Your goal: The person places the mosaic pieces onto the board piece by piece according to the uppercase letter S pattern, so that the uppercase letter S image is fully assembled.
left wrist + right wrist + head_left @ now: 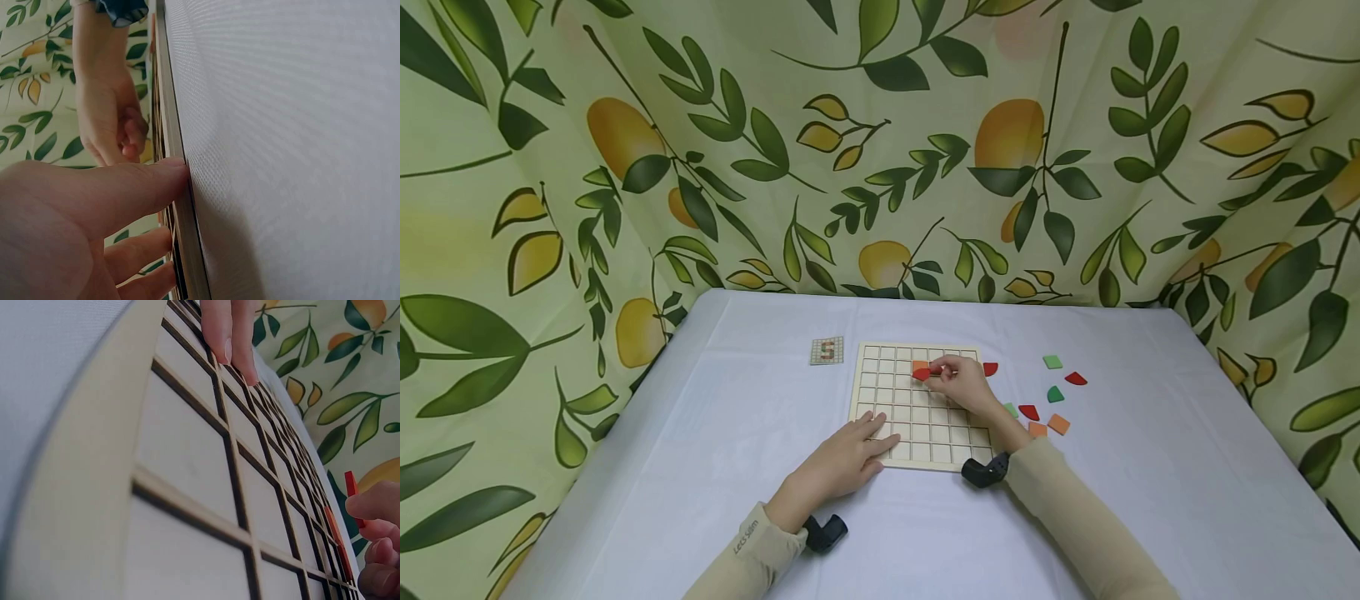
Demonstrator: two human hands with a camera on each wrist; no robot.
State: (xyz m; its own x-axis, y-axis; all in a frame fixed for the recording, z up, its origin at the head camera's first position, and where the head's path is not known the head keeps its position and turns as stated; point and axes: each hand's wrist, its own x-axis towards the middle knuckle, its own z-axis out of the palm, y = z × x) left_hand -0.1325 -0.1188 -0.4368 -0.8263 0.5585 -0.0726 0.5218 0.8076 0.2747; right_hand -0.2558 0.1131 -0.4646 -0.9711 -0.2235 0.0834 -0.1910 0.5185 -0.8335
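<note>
My right hand (958, 383) is over the upper middle of the wooden grid board (940, 452). Between its thumb and fingers it pinches a small red tile (352, 484), held above the surface in the right wrist view. Beneath the held tile, an orange square tile (921, 365) lies in the grid, with another red piece (345, 562) beside it in the right wrist view. At the board's near left corner rests my left hand (846, 454), its fingers extended onto the grid. The left thumb (147, 181) lies along the board's edge.
Loose tiles lie right of the board, among them a light green square (1052, 362), a dark green piece (1056, 394), a red piece (1076, 378) and an orange square (1058, 424). A small pattern card (827, 351) lies left of the board. Behind the table hangs a leaf-print curtain (880, 167).
</note>
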